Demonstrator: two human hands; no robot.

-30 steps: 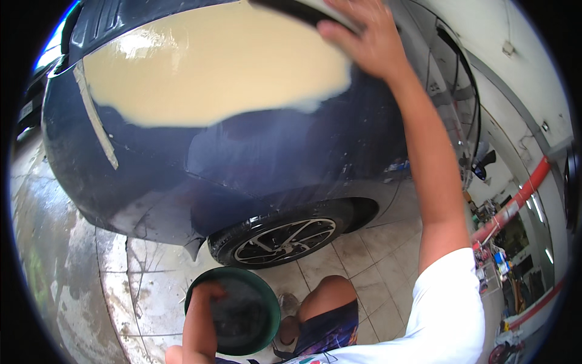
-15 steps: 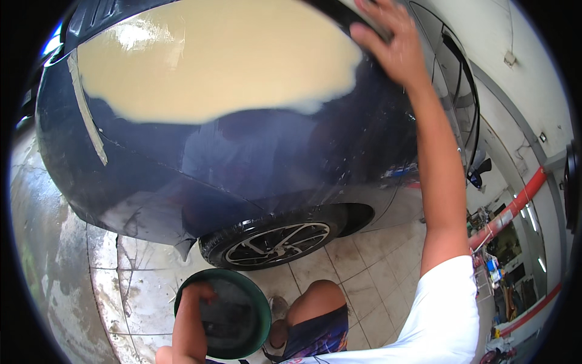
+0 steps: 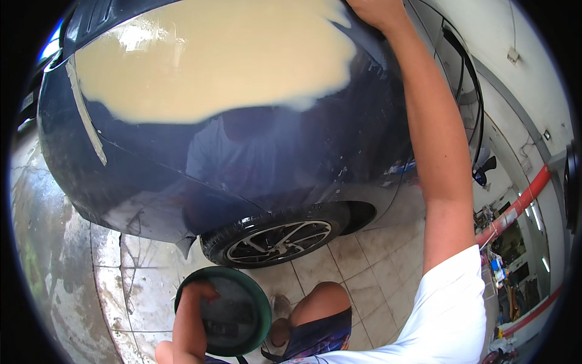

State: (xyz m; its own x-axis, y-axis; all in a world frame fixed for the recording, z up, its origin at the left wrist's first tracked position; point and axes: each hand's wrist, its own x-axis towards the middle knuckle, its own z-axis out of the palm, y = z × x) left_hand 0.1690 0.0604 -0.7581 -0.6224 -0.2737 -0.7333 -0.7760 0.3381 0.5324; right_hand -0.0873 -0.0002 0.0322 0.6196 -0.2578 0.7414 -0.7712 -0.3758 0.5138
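My right arm stretches up over a dark blue car (image 3: 291, 164); my right hand (image 3: 377, 11) is at the upper edge of the picture, by the right end of a beige filler patch (image 3: 218, 67). Its fingertips are cut off. Half a second ago they were bent round something dark and narrow that I cannot make out. My left hand (image 3: 201, 291) reaches down over the rim of a dark green bucket (image 3: 265, 315) holding cloudy water. A thumb or finger shows there, while the rest of that hand's fingers are hidden.
A strip of masking tape (image 3: 86, 115) runs down the car's left side. Below the body is a wheel (image 3: 279, 239), close behind the bucket. My bent knee (image 3: 321, 303) is right of the bucket, over floor tiles (image 3: 376, 273). Shelves and a red pipe (image 3: 527, 197) stand at right.
My right hand has moved up and slightly left, partly out of the picture. A dark streak shows at the filler's upper right edge. My left hand stays at the bucket.
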